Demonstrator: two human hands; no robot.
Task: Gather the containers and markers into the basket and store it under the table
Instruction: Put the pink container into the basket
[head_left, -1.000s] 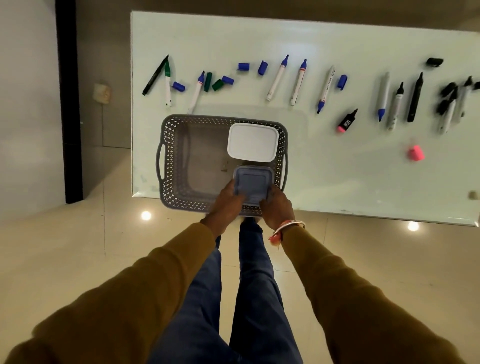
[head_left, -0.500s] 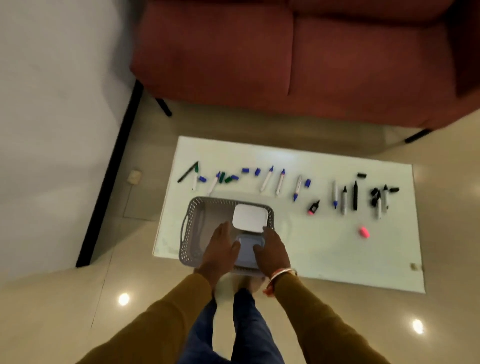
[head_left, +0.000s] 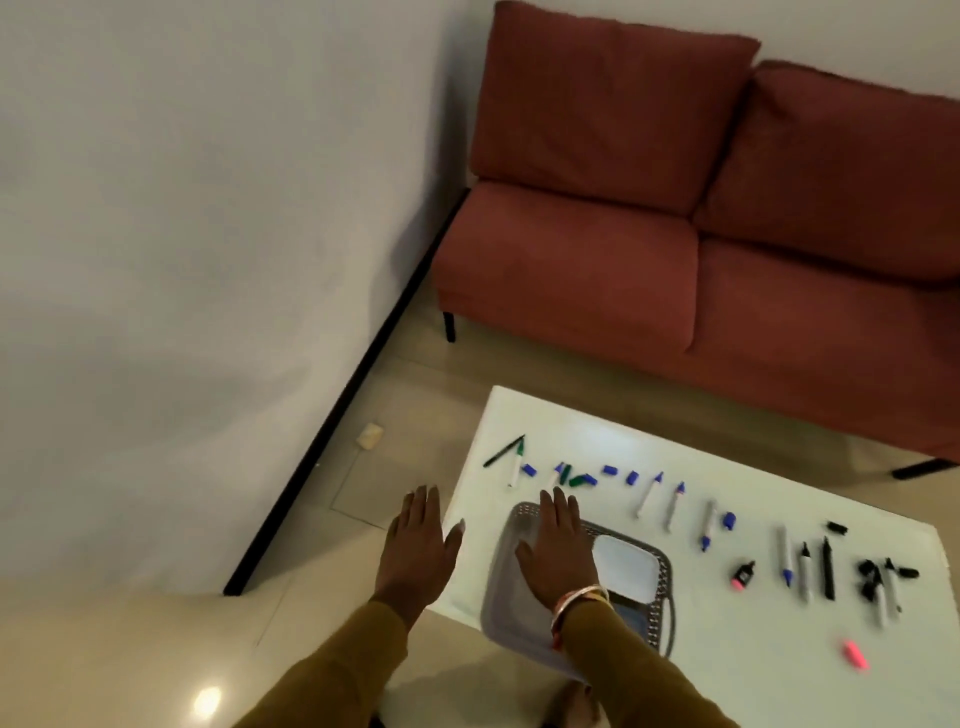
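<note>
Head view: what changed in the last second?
The left hand and right hand let go of the blue-lidded container, now lying in the basket next to the white container. Both lifted with fingers straight: left past the table edge, right above the basket. The camera tilted up, bringing the sofa into view. Basket and markers stayed put.

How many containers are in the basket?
2. The white container sits at the basket's right end; the blue container lies next to it, nearer the camera. The right hand covers part of the basket, so another may be hidden.
</note>
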